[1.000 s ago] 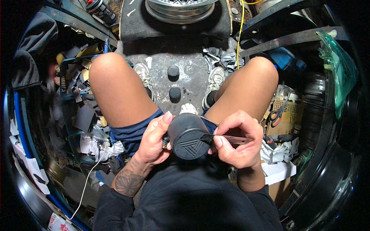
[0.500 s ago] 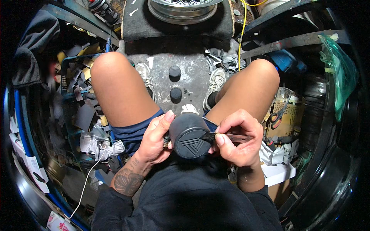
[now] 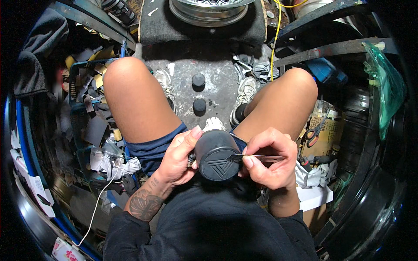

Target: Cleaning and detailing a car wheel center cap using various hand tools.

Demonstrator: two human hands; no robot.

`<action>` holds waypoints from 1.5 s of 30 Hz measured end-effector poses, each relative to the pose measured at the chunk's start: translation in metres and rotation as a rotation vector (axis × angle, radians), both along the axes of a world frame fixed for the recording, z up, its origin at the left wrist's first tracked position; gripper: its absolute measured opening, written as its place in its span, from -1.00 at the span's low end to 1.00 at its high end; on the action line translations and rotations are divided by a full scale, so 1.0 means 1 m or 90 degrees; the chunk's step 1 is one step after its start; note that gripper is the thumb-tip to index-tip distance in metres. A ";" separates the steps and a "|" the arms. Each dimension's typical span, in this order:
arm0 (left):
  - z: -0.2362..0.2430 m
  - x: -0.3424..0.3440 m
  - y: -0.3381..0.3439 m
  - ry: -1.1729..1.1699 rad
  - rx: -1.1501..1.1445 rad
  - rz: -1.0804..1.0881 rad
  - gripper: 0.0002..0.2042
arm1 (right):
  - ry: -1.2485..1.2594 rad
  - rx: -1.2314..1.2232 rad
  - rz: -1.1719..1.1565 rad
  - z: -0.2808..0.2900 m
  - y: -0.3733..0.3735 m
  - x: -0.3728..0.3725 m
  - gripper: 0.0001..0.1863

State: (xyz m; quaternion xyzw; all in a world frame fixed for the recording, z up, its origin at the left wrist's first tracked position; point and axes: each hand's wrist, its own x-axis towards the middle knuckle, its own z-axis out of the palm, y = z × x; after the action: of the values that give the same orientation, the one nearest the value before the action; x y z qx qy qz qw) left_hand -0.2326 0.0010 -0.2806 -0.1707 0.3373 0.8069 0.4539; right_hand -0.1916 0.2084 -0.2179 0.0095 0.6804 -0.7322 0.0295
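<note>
A black round cap (image 3: 216,152) with a raised triangular line emblem on its face is held over my lap. My left hand (image 3: 180,156) is closed around its left side, thumb on top. Between the thumb and forefinger of my right hand (image 3: 272,158) is pinched a thin flat metal blade (image 3: 265,158). Its dark tip touches the cap's face beside the emblem. Some of my right fingers are hidden behind the cap. On the floor between my shoes stand two smaller black caps, one farther (image 3: 198,81) and one nearer (image 3: 199,106).
A silver wheel rim (image 3: 209,17) rests on a black padded stand ahead. Scissors (image 3: 314,132) lie on a cardboard box at the right. A blue crate (image 3: 78,82) full of paper scraps stands at the left. A green plastic bag (image 3: 385,87) hangs at the right.
The blade in my right hand has tilted so that it shows more edge-on. The cap has shifted slightly right and down in the picture; both hands keep their hold.
</note>
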 end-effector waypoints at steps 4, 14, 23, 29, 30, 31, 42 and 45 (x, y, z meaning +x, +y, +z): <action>-0.001 0.001 0.000 -0.003 0.009 -0.004 -0.59 | 0.000 -0.026 0.002 -0.002 0.000 0.001 -0.89; -0.007 0.000 -0.007 -0.003 0.055 -0.017 -0.59 | -0.033 -0.064 -0.049 0.000 -0.004 0.005 -0.91; -0.006 0.001 -0.003 -0.004 0.046 -0.016 -0.58 | -0.039 -0.028 -0.054 0.002 -0.005 0.005 -0.90; 0.002 0.003 0.006 -0.081 0.006 0.005 -0.57 | 0.013 0.008 -0.074 -0.002 -0.005 0.008 -0.89; 0.002 0.004 0.007 -0.105 0.011 0.006 -0.56 | 0.013 0.008 -0.074 -0.001 -0.004 0.008 -0.89; 0.002 0.005 0.007 -0.129 0.016 0.008 -0.56 | 0.016 0.052 -0.070 0.001 -0.003 0.007 -0.88; -0.002 0.005 0.005 -0.119 0.017 -0.001 -0.57 | -0.036 0.106 -0.056 0.007 -0.003 0.004 -0.88; -0.003 0.005 0.005 -0.112 0.013 0.000 -0.58 | -0.044 0.087 -0.061 0.007 -0.004 0.004 -0.87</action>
State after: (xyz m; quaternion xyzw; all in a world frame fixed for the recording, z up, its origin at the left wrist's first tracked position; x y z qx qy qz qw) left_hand -0.2272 0.0057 -0.2835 -0.2362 0.2877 0.7925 0.4832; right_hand -0.1879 0.2046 -0.2105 0.0693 0.7260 -0.6839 0.0177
